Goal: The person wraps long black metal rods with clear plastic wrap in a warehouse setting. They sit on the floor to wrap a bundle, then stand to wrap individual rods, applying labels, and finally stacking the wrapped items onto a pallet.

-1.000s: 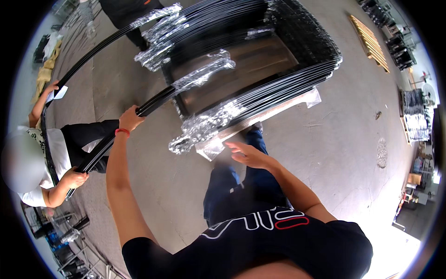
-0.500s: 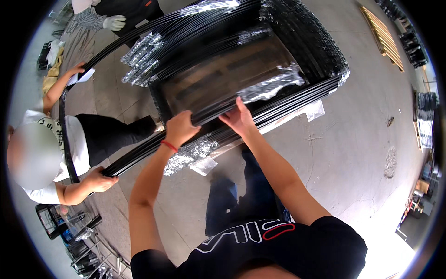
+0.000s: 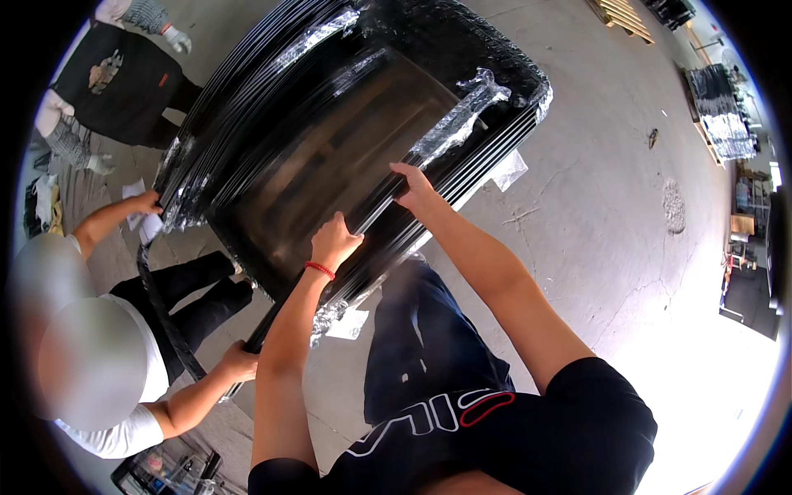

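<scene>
A large stack of black rectangular frames (image 3: 528,82), partly bound in clear plastic wrap (image 3: 458,124), stands before me; a brownish surface (image 3: 355,136) shows inside it. My left hand (image 3: 334,245), with a red bracelet at the wrist, is closed round the near rail of the topmost black frame (image 3: 377,205). Farther right along that rail, my right hand (image 3: 412,188) grips it too, thumb on top. At the left end a co-worker in white holds the same frame, one hand (image 3: 239,363) at the near corner and the other (image 3: 147,202) at the far one.
Another person's gloved hands (image 3: 177,39) are at the far left. A white sheet (image 3: 347,324) hangs below the stack's near side. Farther right are a wooden pallet (image 3: 623,18) and a wrapped black stack (image 3: 719,111). A metal rack (image 3: 165,474) stands lower left.
The held frame has shifted rightward over the stack, its left end now sticking out less. The co-worker has come closer along with it. My view has turned, and both my hands still grip the rail.
</scene>
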The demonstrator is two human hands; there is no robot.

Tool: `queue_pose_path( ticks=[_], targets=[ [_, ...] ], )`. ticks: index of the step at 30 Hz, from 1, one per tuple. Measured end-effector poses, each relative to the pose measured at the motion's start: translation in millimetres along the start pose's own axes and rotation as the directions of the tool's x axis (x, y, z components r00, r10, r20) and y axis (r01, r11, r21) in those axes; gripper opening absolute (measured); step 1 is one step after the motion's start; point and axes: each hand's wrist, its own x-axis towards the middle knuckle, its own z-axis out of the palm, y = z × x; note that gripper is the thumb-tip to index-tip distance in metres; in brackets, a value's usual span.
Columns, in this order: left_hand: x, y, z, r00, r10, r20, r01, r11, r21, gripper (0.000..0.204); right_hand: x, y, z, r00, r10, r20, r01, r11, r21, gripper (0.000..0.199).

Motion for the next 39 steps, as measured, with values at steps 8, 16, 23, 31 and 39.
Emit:
queue_pose_path(
  ticks=[8, 16, 23, 31, 39],
  targets=[
    [62, -15, 49, 0.992, 0.065, 0.105, -0.058, 0.996, -0.067, 0.056, 74, -17, -30, 0.99, -0.036, -0.135, 0.036, 0.999, 0.004, 0.018],
    [117, 2, 91, 0.97, -0.045, 0.238, 0.062, 0.996, -0.062, 0.052, 178, -36, -93, 0.968, 0.057, -0.246, -0.061, 0.998, -0.007, 0.031],
    [190, 9, 131, 0.943, -0.113, 0.314, 0.139, 0.988, -0.061, 0.049, 289, -44, -151, 0.891, 0.057, -0.451, -0.121, 0.986, -0.115, 0.056],
    [258, -8, 237, 0.942, -0.06, 0.329, 0.094, 0.992, -0.086, 0.068, 339, -76, -211, 0.878, 0.055, -0.476, -0.193, 0.95, -0.245, 0.058],
    [280, -22, 286, 0.979, 0.025, 0.201, -0.017, 0.999, -0.043, 0.053, 327, -97, -212, 0.998, 0.006, -0.067, -0.062, 0.463, -0.884, 0.055]
  ],
)
